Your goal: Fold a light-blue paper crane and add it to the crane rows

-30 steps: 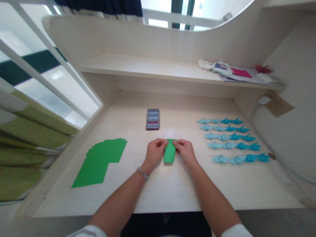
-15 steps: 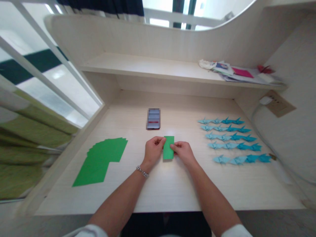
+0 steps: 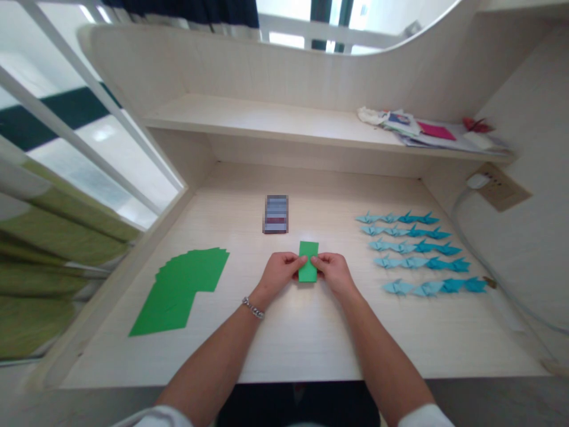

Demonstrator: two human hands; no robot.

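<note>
A piece of green origami paper [image 3: 308,271], folded into a narrow upright rectangle, is held just above the desk in front of me. My left hand [image 3: 283,270] pinches its left edge, thumb on the front face and fingers behind. On the opposite edge my right hand [image 3: 333,270] grips it the same way, so both thumbs nearly face each other. To the left lies a fanned stack of green paper sheets [image 3: 178,287]. Several rows of folded blue paper cranes [image 3: 413,248], pale to deeper blue, stand at the right.
A phone [image 3: 276,214] with a blurred screen lies beyond my hands. Above the desk [image 3: 249,350] runs a shelf [image 3: 267,115] with papers [image 3: 438,130] at its right end. A charger cable [image 3: 456,207] hangs from the wall socket [image 3: 502,187].
The folded green paper has moved slightly right and away from me. Both thumbs now press on its front face, the left hand having shifted right and a little lower.
</note>
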